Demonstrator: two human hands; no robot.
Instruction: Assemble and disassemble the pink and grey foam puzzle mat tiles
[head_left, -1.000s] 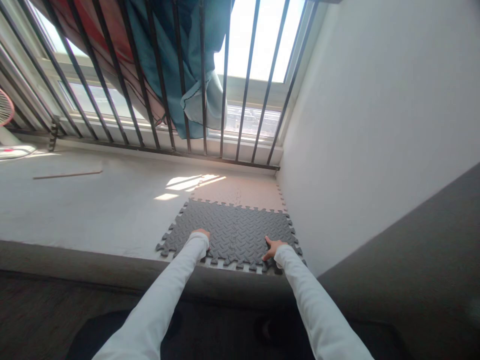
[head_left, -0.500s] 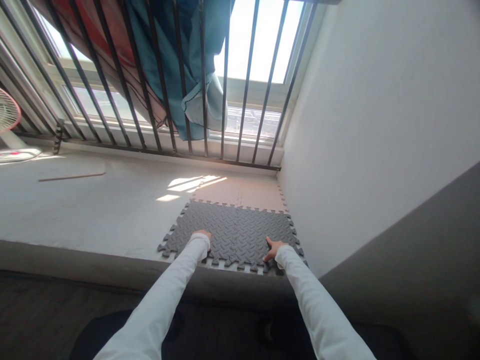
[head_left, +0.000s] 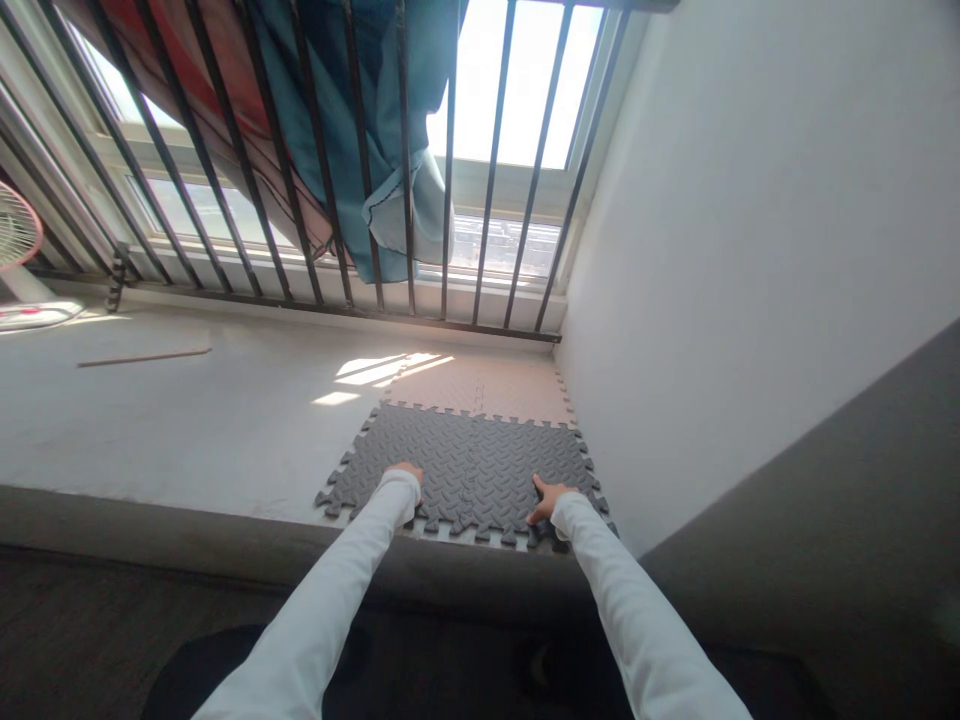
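Dark grey interlocking foam mats with a raised tread pattern and toothed edges lie flat, two side by side, at the front of the pale ledge. My left hand rests on the left mat near its front edge; the sleeve and wrist hide most of its fingers. On the right mat, also close to the front teeth, lies my right hand with thumb and fingers spread apart. Behind the grey pair, pale pink foam mats meet them along a toothed seam.
A white wall rises right beside the mats. Black railing bars stand at the back, before a window and hanging curtains. A thin stick and a fan are on the ledge to the left.
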